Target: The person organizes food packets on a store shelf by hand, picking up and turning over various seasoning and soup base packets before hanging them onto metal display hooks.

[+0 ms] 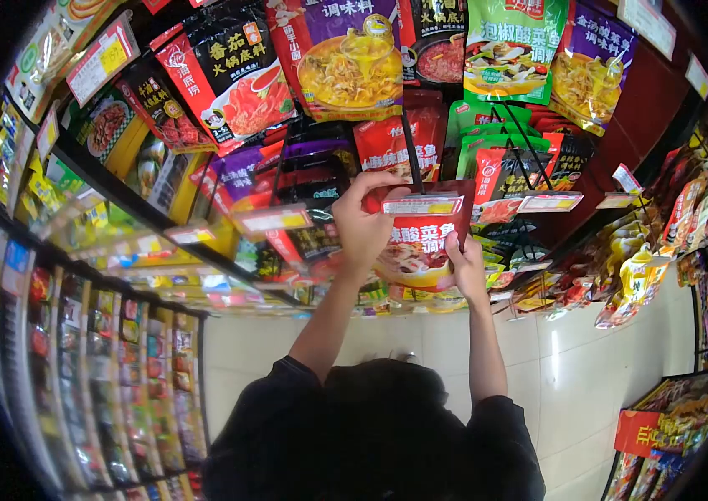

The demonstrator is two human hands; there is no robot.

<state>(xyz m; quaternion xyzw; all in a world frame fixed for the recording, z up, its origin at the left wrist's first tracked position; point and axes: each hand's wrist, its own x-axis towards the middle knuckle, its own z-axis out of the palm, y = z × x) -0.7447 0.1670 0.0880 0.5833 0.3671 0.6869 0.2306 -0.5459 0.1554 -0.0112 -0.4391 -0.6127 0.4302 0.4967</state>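
Observation:
Both of my hands are on a red seasoning packet (414, 257) with a bowl of food printed on it. It hangs or is held at a display hook, behind a white price tag (422, 204). My left hand (364, 219) grips the packet's upper left side, its fingers curled near the hook. My right hand (466, 265) pinches the right edge, thumb on the front. Just above and behind are more red packets (387, 144) on a hook. Whether the held packet is still on the hook is hidden by the tag and fingers.
Purple packets (352, 71), a green packet (508, 54) and a black-and-red packet (233, 83) hang above. Hooks with price tags (550, 202) stick out around my hands. Shelves of goods (111, 359) stand at the left, over a tiled floor (571, 376).

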